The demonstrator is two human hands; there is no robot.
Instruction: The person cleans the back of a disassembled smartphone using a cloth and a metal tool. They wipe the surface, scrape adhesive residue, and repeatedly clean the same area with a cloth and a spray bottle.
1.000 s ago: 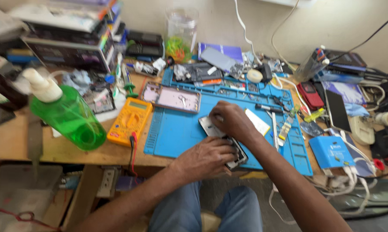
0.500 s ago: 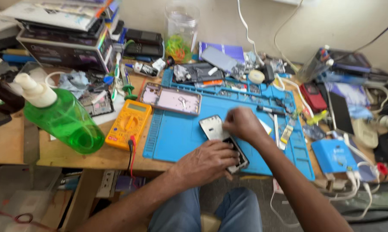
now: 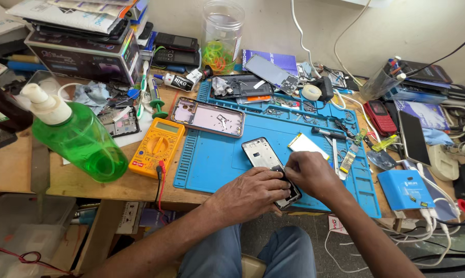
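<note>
Both hands meet over an opened silver smartphone frame (image 3: 266, 162) lying on a blue silicone repair mat (image 3: 212, 159). The left hand (image 3: 253, 193) presses its lower end while the right hand (image 3: 309, 175) pinches at it, fingers (image 3: 290, 172) touching. Beyond the fingers lies a white rectangular battery (image 3: 308, 145).

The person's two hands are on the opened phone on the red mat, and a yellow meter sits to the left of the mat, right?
Not quite: the mat is blue, not red, as the head view shows. Both the left hand and the right hand are on the opened phone, and the yellow multimeter sits left of the mat.
</note>
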